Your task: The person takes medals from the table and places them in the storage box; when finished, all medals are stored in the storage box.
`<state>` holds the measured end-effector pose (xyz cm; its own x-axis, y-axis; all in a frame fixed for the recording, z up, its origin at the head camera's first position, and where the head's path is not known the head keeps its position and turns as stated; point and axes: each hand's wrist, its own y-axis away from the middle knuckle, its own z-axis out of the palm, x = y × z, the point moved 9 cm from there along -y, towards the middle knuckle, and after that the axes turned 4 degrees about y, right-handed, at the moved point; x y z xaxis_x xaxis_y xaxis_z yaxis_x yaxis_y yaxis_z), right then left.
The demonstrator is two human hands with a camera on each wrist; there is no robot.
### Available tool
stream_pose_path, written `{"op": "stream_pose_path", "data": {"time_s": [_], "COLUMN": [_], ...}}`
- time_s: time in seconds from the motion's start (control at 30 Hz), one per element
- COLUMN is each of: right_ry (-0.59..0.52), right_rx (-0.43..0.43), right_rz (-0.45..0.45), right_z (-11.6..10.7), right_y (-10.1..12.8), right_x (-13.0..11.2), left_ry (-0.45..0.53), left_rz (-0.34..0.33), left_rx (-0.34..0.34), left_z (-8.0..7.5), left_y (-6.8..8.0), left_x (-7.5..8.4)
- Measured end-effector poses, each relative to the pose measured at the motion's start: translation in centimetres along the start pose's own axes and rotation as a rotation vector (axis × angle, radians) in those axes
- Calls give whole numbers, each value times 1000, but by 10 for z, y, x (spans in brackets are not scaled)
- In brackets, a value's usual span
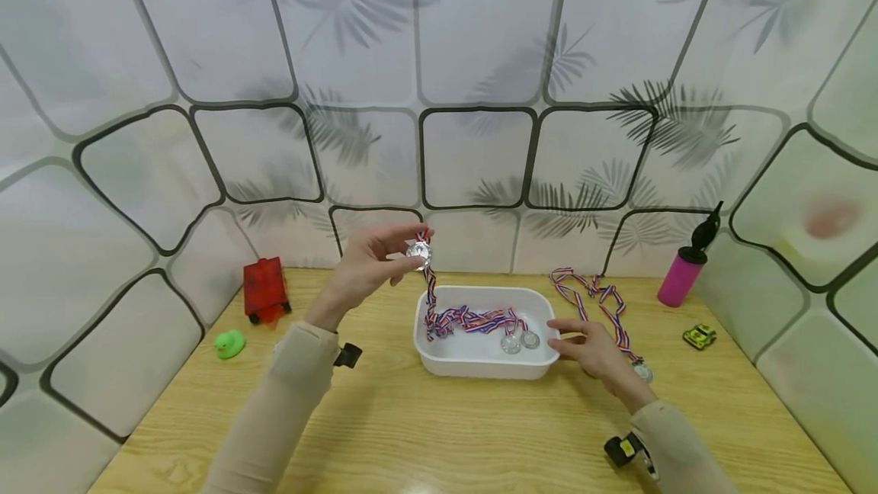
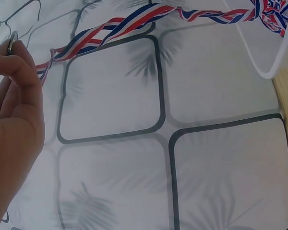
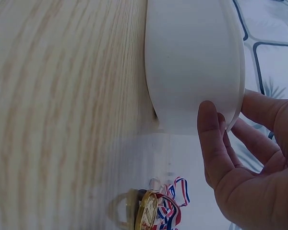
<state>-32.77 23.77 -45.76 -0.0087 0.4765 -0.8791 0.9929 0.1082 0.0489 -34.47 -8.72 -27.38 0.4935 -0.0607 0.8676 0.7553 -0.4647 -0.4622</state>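
Above the tray (image 1: 480,369), your left hand (image 1: 363,269) pinches a medal (image 1: 418,253), ribbon trailing inside; your right hand (image 1: 590,349) steadies the rim, fingers relaxed. Next, lower the medal in.

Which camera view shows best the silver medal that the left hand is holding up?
The head view: the silver medal shows its round face, pinched by the left hand above the white tray. The left wrist view shows only its edge and ribbon. The right wrist view does not show it.
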Motion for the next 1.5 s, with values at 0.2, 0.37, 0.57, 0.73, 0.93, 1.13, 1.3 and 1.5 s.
{"op": "stream_pose_path", "data": {"time_s": [0.2, 0.37, 0.57, 0.73, 0.93, 1.13, 1.3, 1.5], "right_ry": [-8, -7, -11, -15, -17, -15, -14, -14], "right_rx": [4, -1, 3, 0, -1, -1, -3, 0], "right_rz": [-4, -6, 0, 5, 13, 7, 3, 8], "right_z": [0, 0, -1, 0, 0, 0, 1, 0], "right_y": [0, 0, 0, 0, 0, 0, 0, 0], "right_x": [-1, -2, -1, 0, 0, -1, -1, -1], "left_ry": [-23, -53, -145, -197, -223, -305, -391, -446], "left_rz": [-65, -111, -147, -184, -248, -278, -250, -241], "left_rx": [-6, 26, 59, 59, 87, 120, 146, 134], "left_z": [3, 0, -3, 0, 1, -1, -6, -2], "left_y": [4, 4, -4, -11, -15, -19, -21, -21], "left_x": [-24, -48, -70, -87, -107, -115, -115, -122]}}
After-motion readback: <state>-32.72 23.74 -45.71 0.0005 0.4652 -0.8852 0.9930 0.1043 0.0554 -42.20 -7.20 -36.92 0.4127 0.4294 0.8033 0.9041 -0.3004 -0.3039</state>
